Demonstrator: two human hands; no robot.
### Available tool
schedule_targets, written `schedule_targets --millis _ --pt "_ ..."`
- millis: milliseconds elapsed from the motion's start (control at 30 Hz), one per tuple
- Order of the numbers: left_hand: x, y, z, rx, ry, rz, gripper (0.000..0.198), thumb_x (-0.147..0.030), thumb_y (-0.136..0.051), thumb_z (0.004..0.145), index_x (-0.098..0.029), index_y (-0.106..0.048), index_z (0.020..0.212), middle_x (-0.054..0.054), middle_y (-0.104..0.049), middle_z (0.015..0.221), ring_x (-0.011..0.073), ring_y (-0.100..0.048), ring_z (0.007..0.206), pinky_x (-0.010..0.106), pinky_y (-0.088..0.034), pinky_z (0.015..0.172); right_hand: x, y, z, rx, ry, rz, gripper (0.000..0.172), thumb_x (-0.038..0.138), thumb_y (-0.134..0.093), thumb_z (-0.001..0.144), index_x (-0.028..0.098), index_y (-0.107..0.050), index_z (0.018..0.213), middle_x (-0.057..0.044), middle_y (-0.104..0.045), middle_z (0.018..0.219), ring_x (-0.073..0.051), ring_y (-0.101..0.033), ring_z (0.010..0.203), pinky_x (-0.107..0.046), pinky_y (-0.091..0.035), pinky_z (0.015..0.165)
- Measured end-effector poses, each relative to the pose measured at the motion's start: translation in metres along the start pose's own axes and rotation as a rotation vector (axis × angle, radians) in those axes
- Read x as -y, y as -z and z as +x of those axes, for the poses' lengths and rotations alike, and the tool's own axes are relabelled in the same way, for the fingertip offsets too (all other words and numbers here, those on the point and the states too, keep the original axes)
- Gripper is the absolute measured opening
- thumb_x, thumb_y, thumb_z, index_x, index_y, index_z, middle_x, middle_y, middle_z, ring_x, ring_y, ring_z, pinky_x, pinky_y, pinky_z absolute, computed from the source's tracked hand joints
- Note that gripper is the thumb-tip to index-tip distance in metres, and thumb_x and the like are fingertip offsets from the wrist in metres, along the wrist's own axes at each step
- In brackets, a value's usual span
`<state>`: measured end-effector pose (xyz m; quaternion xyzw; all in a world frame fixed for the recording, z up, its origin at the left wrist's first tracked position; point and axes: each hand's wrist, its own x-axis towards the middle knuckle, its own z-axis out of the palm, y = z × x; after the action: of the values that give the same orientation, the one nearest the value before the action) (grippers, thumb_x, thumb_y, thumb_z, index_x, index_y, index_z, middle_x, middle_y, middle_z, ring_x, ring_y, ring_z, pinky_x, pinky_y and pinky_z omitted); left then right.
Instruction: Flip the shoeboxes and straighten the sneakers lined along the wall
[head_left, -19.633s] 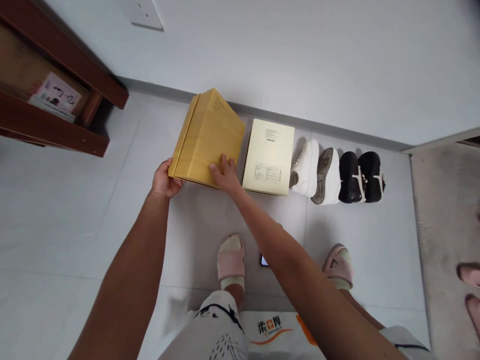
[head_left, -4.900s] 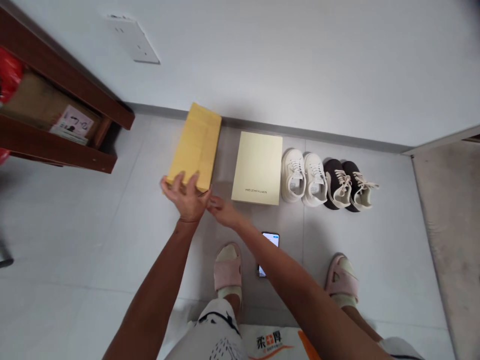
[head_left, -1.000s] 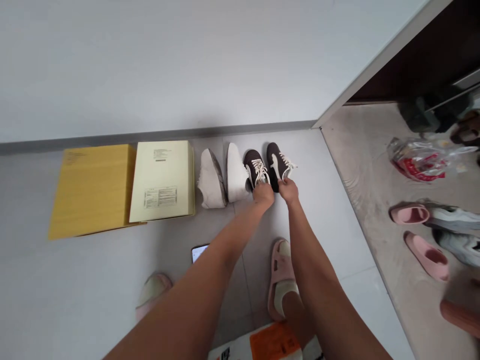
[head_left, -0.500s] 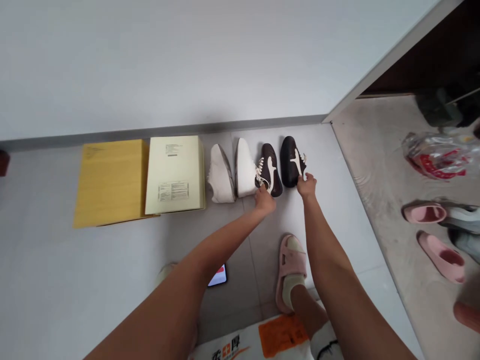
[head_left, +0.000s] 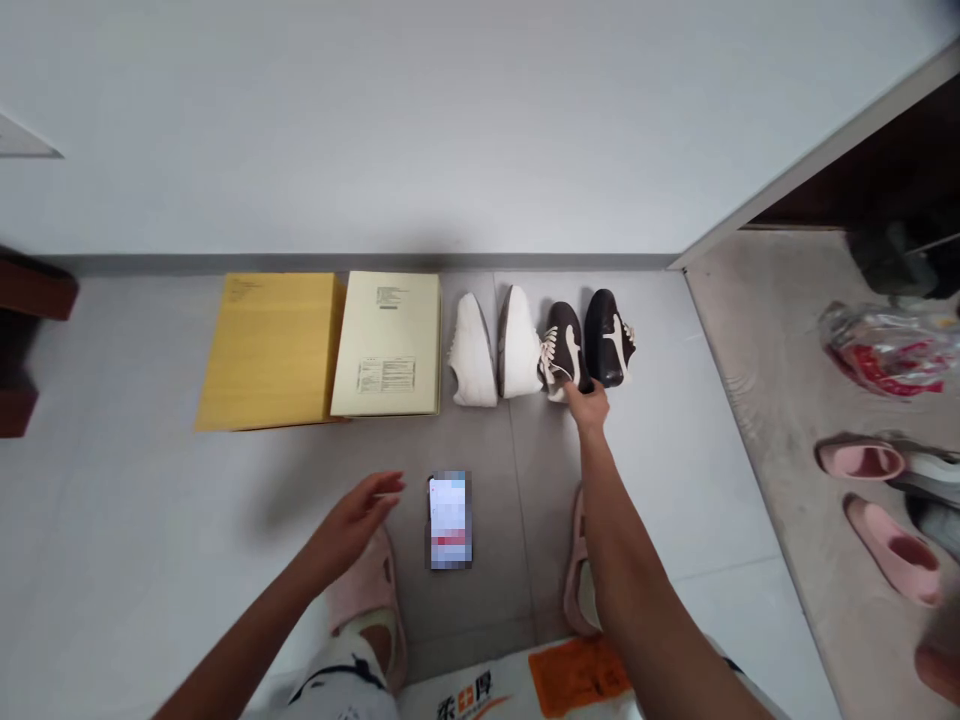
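Stretching right hand (head_left: 589,407), fingers (head_left: 574,392) curled against a dark sneaker (head_left: 564,350), left hand (head_left: 358,517) open near a phone (head_left: 450,520) (empty)

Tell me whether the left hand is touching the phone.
Apart. The head view shows the left hand with its fingertips short of the phone, and floor visible between them.

The dark brown sneakers (head_left: 606,340) have a cream side stripe and cream laces; the sneakers (head_left: 472,352) beside them look plain white. The cardboard box (head_left: 270,350) is mustard yellow, the shoebox (head_left: 386,345) pale cream. The slippers (head_left: 892,550) are pink; the phone screen (head_left: 450,520) is blurred, seemingly white and red.
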<state>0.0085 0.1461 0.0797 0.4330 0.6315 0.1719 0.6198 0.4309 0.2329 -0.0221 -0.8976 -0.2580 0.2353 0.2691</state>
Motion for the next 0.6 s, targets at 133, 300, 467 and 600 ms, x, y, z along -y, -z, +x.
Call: schedule_targets --millis 133,300,467,600 --pt "0.039 0.038 -0.022 -0.464 0.275 -0.318 0.05 -0.053 -0.082 0.067 -0.024 -0.07 0.106 0.012 -0.077 0.118 0.029 -0.074 0.109 0.04 -0.059 0.09 0.011 0.0 0.007 -0.203 0.072 0.015 0.065 0.046 -0.074 0.081 0.011 -0.061 0.134 -0.022 -0.071 0.126 -0.037 -0.065 0.125 -0.051 -0.049 0.111" --pt "0.036 0.06 -0.01 -0.497 0.245 -0.337 0.046 -0.044 -0.085 0.063 -0.023 -0.07 0.101 0.01 -0.077 0.115 0.0265 -0.074 0.105 0.037 -0.06 0.086 0.03 -0.019 0.01 -0.205 0.131 -0.076 0.082 0.041 -0.077 0.08 0.002 -0.049 0.146 -0.032 -0.054 0.145 -0.043 -0.052 0.139 -0.056 -0.044 0.116" --pt "0.038 0.087 -0.004 -0.483 0.156 -0.319 0.049 -0.046 -0.083 0.066 -0.024 -0.07 0.108 0.01 -0.075 0.117 0.0258 -0.074 0.105 0.038 -0.061 0.087 0.021 -0.028 -0.003 -0.275 0.189 -0.154 0.077 0.036 -0.063 0.088 0.004 -0.04 0.154 -0.033 -0.04 0.155 -0.046 -0.046 0.143 -0.064 -0.04 0.117" --pt "0.066 0.12 0.011 -0.626 0.136 -0.328 0.046 -0.043 -0.078 0.074 -0.024 -0.067 0.114 0.012 -0.069 0.128 0.0282 -0.069 0.119 0.043 -0.06 0.095 0.031 -0.038 -0.04 -0.356 0.397 -0.116 0.069 0.038 -0.056 0.093 0.005 -0.042 0.152 -0.032 -0.041 0.154 -0.044 -0.039 0.149 -0.066 -0.035 0.119"
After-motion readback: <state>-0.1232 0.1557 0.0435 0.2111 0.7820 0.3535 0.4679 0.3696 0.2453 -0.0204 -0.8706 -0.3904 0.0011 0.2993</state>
